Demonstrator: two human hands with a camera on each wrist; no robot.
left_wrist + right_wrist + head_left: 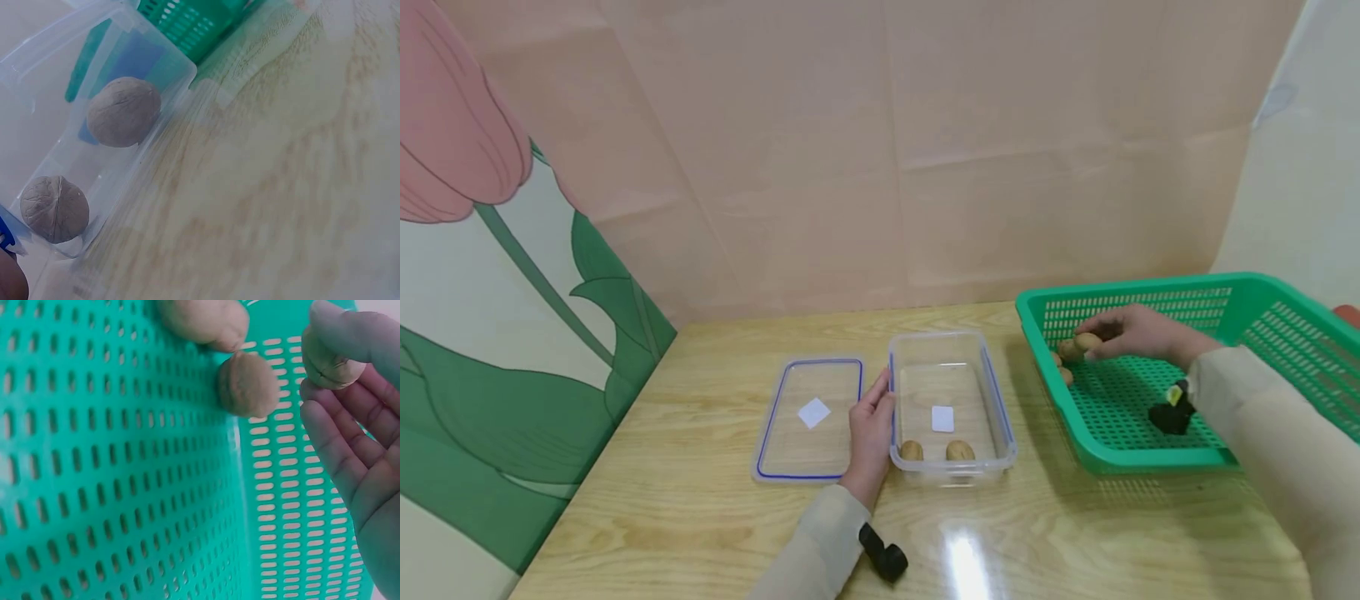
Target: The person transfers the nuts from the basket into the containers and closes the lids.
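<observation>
Two walnuts boxed, one in hand, others still in basket.
In the head view, two walnuts (959,451) are seen at the near end of the clear container (951,383) on the tabletop (700,500); its lid (808,435) lies detached to the left. The container's left side is touched by the left hand (870,429), fingers nearly straight. Over the left end of the green basket (1157,461), a third walnut (1087,342) is pinched by the right hand (1138,333); more are left there, beside the basket's wall. In the left wrist view, both contained walnuts are confirmed, set apart. In the right wrist view, the thumb-and-finger grip is confirmed. The transfer is judged at an early stage, with lid fitting possibly outstanding.
</observation>
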